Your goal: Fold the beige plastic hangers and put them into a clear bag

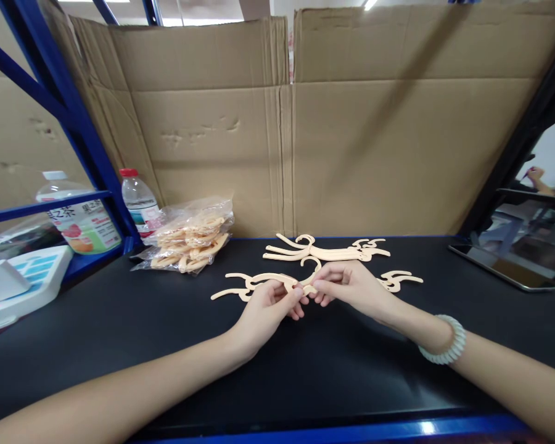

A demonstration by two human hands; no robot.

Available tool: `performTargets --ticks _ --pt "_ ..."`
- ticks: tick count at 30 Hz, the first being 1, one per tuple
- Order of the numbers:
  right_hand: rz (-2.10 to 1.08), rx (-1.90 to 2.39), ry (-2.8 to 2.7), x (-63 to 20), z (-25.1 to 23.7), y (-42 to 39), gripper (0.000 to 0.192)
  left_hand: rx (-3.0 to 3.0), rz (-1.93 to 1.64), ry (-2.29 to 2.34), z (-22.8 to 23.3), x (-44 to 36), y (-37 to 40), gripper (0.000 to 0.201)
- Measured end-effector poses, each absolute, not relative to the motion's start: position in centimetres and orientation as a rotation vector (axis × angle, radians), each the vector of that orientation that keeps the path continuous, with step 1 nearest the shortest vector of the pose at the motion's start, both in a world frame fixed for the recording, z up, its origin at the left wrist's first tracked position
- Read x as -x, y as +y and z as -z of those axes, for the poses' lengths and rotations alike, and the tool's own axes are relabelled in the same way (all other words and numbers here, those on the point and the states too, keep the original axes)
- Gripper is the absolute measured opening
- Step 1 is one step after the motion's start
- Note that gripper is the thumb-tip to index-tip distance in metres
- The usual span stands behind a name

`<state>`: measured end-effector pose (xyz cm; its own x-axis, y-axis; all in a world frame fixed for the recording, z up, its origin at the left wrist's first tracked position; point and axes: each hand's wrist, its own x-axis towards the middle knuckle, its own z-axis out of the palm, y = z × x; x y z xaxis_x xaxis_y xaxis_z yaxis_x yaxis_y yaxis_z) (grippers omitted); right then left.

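Observation:
Over the black table, my left hand (263, 317) pinches a curved cream plastic hanger arm (274, 277). My right hand (358, 288) grips a small cream hanger piece (311, 289) close against it, fingertips almost touching. Whether the two pieces are joined I cannot tell, as my fingers cover the meeting point. A hanger hook (312, 263) rises just behind my fingertips. Loose hanger pieces lie on both sides, some at the left (231, 292) and others at the right (400, 277), partly behind my hands. Further back rests a row of hanger parts (335, 253).
Clear bags of cream hangers (192, 237) are piled at the back left, beside a red-capped bottle (139, 200). A larger bottle (86, 222) and a white-and-blue device (32, 277) stand left. A phone-like slab (502, 266) lies right. Cardboard (398, 154) walls the back.

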<state>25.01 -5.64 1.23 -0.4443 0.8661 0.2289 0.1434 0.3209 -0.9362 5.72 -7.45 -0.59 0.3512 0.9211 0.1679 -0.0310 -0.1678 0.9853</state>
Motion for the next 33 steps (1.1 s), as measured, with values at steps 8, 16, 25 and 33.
performTargets --ticks 8,16,25,33 --pt "-0.03 1.31 -2.218 -32.3 -1.5 -0.5 0.018 -1.352 -1.032 0.86 1.0 -5.4 -7.1 0.026" --pt "0.173 1.28 -2.434 -33.4 0.6 2.2 0.017 -1.331 -1.055 0.905 0.3 -5.4 -7.4 0.02" --pt "0.231 1.291 -2.402 -32.5 1.3 3.0 0.008 -1.382 -1.079 0.92 0.4 -5.4 -7.5 0.022" --pt "0.102 1.254 -2.253 -32.3 0.7 1.5 0.004 -1.317 -1.267 0.906 -0.6 -3.9 -5.5 0.027"
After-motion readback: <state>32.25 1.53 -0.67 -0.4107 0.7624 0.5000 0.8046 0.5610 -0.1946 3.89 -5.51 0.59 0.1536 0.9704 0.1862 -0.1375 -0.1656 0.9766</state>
